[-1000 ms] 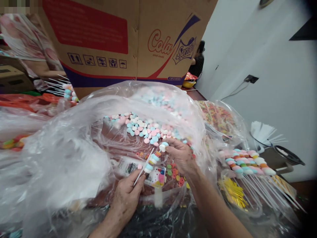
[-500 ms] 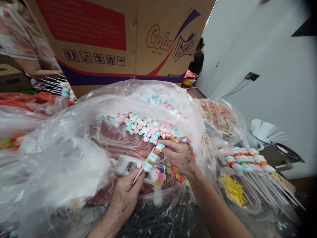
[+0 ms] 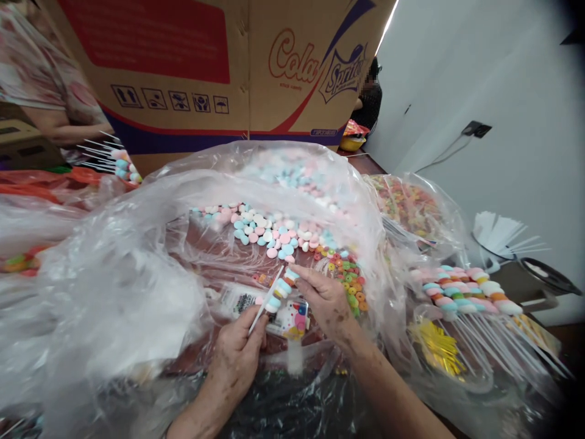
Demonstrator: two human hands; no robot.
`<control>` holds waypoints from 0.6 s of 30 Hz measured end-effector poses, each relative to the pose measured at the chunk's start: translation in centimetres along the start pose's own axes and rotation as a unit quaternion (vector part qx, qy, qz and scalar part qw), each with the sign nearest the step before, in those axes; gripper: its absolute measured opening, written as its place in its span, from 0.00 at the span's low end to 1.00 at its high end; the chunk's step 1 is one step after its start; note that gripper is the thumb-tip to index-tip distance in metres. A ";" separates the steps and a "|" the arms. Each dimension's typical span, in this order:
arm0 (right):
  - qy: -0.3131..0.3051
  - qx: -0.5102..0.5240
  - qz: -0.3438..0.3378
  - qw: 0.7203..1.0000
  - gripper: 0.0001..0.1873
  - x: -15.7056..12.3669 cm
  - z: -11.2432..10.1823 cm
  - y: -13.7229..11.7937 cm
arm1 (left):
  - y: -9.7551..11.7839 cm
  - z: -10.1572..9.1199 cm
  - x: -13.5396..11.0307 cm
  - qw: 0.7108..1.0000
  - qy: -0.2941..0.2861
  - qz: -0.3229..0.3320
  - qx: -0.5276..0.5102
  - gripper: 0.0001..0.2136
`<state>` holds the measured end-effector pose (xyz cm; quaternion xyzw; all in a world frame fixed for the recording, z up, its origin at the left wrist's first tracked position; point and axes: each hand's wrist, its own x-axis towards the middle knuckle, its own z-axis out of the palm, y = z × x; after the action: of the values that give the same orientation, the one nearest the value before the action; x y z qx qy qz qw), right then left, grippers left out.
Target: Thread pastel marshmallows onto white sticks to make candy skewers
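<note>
My left hand (image 3: pixel 240 347) is closed around the lower end of a candy skewer (image 3: pixel 282 288), a tilted stack of pale blue, white and orange sweets. A thin white stick (image 3: pixel 265 301) runs alongside the stack, also in that hand's grip. At the upper end, the fingers of my right hand (image 3: pixel 324 299) close on the topmost sweets; its thumb is partly hidden. Beyond the hands lie loose pink, white and blue marshmallow discs (image 3: pixel 274 235). Ring-shaped gummies (image 3: pixel 354 283) are right of my right hand. Beneath the skewer is a printed packet (image 3: pixel 292 318).
Clear plastic bags (image 3: pixel 132 292) surround the work spot. A large cardboard box (image 3: pixel 183 73) stands behind. Finished skewers (image 3: pixel 470 292), gold ties (image 3: pixel 439 347) and a metal jug (image 3: pixel 543 283) are at right. One person (image 3: pixel 50 91) is at left, another (image 3: pixel 370 100) beyond the box.
My right hand has shifted slightly down at the skewer's top, uncovering more ring gummies. The left hand keeps its hold. The whole view has moved a little.
</note>
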<state>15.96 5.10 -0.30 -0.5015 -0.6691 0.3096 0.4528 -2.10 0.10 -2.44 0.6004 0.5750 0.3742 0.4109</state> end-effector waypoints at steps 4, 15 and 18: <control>0.005 0.025 0.037 0.999 0.18 -0.6 0.2 -0.1 | 0.2 -0.1 -0.1 1.000 0.001 -0.006 0.013 0.16; -0.038 0.033 -0.012 0.999 0.21 -0.6 0.7 -0.9 | 0.0 -0.3 -0.4 1.000 0.001 0.002 -0.014 0.16; -0.035 0.081 0.029 0.996 0.22 -0.8 0.4 -1.3 | -0.5 -0.2 -0.3 0.998 0.001 -0.023 -0.054 0.16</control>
<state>15.16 3.93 0.39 -0.4712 -0.6426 0.3928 0.4591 -2.51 -0.19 -2.77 0.5639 0.5676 0.3958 0.4507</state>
